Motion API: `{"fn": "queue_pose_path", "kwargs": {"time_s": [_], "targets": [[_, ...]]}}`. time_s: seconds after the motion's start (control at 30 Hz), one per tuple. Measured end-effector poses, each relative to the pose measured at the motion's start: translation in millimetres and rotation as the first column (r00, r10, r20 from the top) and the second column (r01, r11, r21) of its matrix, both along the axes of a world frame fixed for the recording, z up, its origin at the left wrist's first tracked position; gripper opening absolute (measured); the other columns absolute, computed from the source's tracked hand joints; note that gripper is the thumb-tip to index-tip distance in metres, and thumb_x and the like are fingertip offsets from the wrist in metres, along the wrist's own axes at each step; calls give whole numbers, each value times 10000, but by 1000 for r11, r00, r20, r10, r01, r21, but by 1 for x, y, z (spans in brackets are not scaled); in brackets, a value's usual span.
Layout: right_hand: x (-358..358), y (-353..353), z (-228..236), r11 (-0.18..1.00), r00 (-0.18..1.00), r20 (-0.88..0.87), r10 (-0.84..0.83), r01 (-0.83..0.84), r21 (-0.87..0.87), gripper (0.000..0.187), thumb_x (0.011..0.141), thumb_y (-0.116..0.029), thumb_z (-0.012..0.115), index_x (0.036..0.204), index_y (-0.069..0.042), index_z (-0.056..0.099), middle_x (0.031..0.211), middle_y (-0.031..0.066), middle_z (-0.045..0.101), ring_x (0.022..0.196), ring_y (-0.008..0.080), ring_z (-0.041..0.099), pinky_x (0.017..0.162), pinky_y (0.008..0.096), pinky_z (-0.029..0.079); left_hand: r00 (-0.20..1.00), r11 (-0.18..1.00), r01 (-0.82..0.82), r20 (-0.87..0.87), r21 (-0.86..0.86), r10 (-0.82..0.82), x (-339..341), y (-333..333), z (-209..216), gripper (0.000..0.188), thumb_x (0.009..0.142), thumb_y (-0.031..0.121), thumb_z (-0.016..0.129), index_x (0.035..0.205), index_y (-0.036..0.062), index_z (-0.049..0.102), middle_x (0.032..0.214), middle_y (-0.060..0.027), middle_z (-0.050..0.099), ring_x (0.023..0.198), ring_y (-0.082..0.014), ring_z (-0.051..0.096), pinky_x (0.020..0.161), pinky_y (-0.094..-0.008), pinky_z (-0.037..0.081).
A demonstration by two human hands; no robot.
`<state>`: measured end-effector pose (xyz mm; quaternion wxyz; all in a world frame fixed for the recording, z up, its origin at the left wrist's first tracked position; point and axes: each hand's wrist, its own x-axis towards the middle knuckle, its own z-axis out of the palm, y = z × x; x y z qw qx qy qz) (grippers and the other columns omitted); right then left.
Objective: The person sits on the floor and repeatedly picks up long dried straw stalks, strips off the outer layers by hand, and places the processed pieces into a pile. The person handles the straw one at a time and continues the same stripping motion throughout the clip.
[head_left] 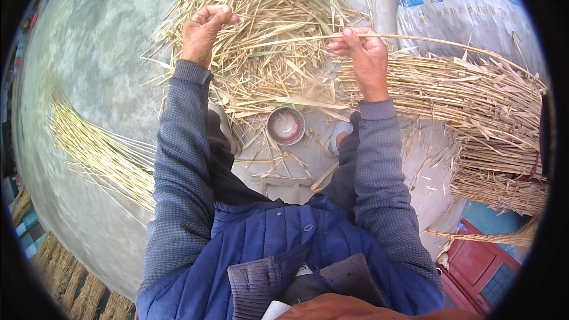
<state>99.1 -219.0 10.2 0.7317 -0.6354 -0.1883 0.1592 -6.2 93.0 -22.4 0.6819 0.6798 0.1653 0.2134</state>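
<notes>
A long dry straw-coloured stalk [438,38] is pinched between the thumb and fingers of my right hand [363,53]. Its thin end points left over the husks, and its other end bends away to the right above the stalk pile. My left hand [206,31] is raised over the left side of the husk heap, thumb and fingers pressed together. A pale strip of leaf shows just past those fingertips; whether they grip it is hard to make out. The heap of dry husks and leaves [284,18] spreads on the floor beneath both hands.
Between my feet stands a small metal bowl [286,125]. Stacked stalks [450,89] lie at right, below a large white and blue sack [462,18]. Thin stripped stalks [101,148] fan out on the concrete floor at left. A red panelled object [477,264] is at lower right.
</notes>
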Motion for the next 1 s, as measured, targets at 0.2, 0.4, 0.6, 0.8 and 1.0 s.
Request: {"fn": "queue_pose_path", "kwargs": {"time_s": [0.2, 0.4, 0.6, 0.8, 1.0], "targets": [[-14, 21, -11, 997, 999, -31, 12, -10, 71, 232, 984, -201, 666, 1033, 10, 582, 952, 170, 723, 838, 220, 736, 731, 297, 609, 976, 250, -134, 84, 959, 201, 2, -22, 6, 330, 851, 373, 751, 1013, 88, 718, 946, -82, 742, 1015, -250, 621, 891, -426, 393], [-27, 45, -25, 993, 996, -64, 68, -62, 96, 236, 985, -211, 666, 1029, 10, 598, 932, 154, 717, 852, 208, 738, 706, 272, 604, 949, 487, 185, -26, 853, -313, 12, -64, 11, 178, 875, 260, 744, 923, 89, 751, 887, -65, 718, 897, -245, 645, 808, -384, 463], [1, 11, -5, 989, 988, -33, -149, 150, 18, 297, 973, -238, 686, 1086, 25, 608, 934, 155, 720, 822, 212, 732, 716, 286, 598, 903, 482, 416, -414, 771, -117, -13, -9, 17, 226, 888, 328, 716, 847, 105, 716, 785, -62, 696, 711, -245, 630, 749, -408, 400], [-12, 23, -6, 997, 996, -58, -70, 69, -17, 320, 968, -244, 692, 1094, 41, 620, 941, 161, 728, 818, 197, 729, 700, 271, 589, 950, 735, 275, -56, 619, -308, 0, -43, 18, 256, 857, 309, 752, 920, 62, 734, 837, -96, 711, 758, -271, 657, 720, -430, 479], [-25, 33, -6, 1000, 996, -89, 15, -17, -26, 320, 976, -252, 681, 1058, 56, 647, 943, 159, 737, 834, 201, 737, 713, 267, 587, 937, 719, 332, -124, 611, -327, 14, -69, 12, 212, 860, 207, 777, 942, 16, 735, 847, -95, 719, 778, -210, 678, 711, -352, 522]]}}
